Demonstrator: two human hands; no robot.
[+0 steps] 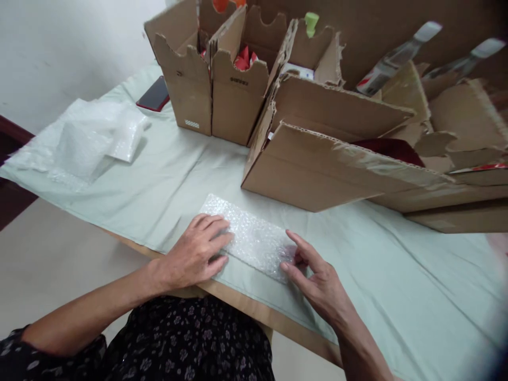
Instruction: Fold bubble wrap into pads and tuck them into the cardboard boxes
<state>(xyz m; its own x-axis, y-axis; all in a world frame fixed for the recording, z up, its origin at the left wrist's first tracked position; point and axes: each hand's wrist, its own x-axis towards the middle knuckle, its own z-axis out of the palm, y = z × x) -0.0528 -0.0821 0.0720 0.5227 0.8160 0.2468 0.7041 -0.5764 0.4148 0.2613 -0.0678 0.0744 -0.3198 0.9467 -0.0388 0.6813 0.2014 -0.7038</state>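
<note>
A flat rectangular piece of bubble wrap [257, 241] lies close to the table's front edge. Across its left end rests my left hand [200, 248], open, with the fingers stretched over the plastic. My right hand [311, 270] is at the other end, its thumb and index finger apart at the short edge and its other fingers curled underneath, partly hidden. Whether anything is wrapped inside the clear plastic cannot be made out.
More bubble wrap [85, 143] lies in a pile on the left. Behind it is a dark phone [154, 94]. Open cardboard boxes [309, 169] line the back and right, some holding red items and clear bottles [391, 63]. A pale green cloth [166, 180] covers the table.
</note>
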